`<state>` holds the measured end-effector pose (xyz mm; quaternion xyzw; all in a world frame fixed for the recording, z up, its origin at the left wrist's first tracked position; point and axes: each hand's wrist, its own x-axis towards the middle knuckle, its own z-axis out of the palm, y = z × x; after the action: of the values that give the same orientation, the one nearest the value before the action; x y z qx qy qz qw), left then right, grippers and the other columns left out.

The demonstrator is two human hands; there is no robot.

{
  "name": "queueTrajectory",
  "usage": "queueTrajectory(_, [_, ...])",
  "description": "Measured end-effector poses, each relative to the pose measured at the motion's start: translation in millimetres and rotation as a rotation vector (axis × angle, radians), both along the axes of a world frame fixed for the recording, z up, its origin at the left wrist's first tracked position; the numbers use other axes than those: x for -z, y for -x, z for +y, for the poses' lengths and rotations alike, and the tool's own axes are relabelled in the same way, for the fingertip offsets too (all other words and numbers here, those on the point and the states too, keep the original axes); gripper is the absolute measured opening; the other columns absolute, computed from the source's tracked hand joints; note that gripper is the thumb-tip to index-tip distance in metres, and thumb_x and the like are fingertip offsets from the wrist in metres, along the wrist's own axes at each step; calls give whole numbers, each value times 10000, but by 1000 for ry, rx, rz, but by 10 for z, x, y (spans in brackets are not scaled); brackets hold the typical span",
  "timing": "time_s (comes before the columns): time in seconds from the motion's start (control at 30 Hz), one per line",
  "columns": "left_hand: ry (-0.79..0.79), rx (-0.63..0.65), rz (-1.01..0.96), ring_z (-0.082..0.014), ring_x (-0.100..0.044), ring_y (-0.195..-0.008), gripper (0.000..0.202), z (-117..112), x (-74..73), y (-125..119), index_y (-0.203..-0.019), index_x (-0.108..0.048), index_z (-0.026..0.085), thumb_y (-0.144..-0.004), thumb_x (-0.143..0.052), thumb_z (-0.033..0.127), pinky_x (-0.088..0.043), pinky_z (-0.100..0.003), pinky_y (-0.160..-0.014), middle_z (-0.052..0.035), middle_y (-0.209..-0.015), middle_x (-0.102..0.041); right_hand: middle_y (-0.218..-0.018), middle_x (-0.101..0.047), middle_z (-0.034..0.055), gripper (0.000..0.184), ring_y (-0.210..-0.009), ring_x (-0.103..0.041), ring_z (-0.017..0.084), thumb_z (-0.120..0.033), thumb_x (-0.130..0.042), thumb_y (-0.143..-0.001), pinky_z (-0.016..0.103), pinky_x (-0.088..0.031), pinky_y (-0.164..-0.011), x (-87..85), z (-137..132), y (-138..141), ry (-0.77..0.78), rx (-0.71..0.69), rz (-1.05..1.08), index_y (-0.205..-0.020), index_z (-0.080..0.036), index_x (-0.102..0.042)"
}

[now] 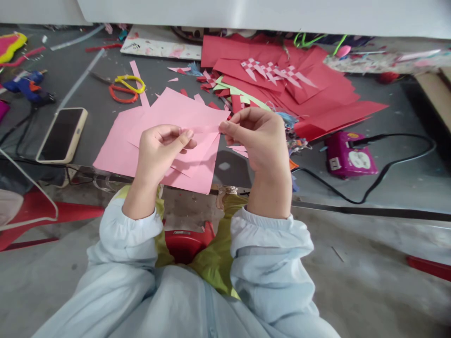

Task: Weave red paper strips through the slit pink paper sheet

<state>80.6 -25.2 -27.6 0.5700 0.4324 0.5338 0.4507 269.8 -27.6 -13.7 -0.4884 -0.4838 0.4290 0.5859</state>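
My left hand (160,148) and my right hand (255,136) are both raised over the table's near edge, each pinching one end of a thin pink paper strip (202,129) stretched between them. Under the hands lie sheets of pink paper (120,145), the lower one overhanging the table edge. My sleeves are light blue.
A phone (62,135) lies at the left, with scissors (125,87) with yellow and red handles behind it. Red paper sheets (327,98) with a woven piece are piled at the back right. A purple device (348,157) with a black cable sits at the right. A blue glue gun (26,87) is far left.
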Motion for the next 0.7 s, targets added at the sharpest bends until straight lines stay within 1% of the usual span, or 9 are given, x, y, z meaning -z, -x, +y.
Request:
queueTrajectory(0.17, [-2,-2,15,-137,-724,-653,264,-12,-13,-4,-789,-744,153,-816,-774,413,-581,-204,-609,-35,-695,-742,-565,-605,-57,252,-479,-523,51,-38,-729,-716,218,-449,-472,25,10,-12,-46,5,-28,-596,-205,-585])
queueTrajectory(0.53, [-5,30,-2,-121,-718,-640,201,-16,-36,-2,-786,-744,154,-825,-770,350,-577,-188,-601,-23,-692,-745,-557,-602,-50,252,-472,-515,48,-26,-730,-728,222,-444,-471,30,15,-12,-58,11,-7,-597,-194,-597])
queueTrajectory(0.7, [2,20,29,-134,-727,-661,252,-21,-41,-8,-802,-735,149,-820,-774,397,-584,-201,-616,-32,-701,-746,-558,-597,-56,270,-472,-514,44,-10,-725,-728,217,-451,-469,20,17,-9,-62,16,-22,-595,-196,-582])
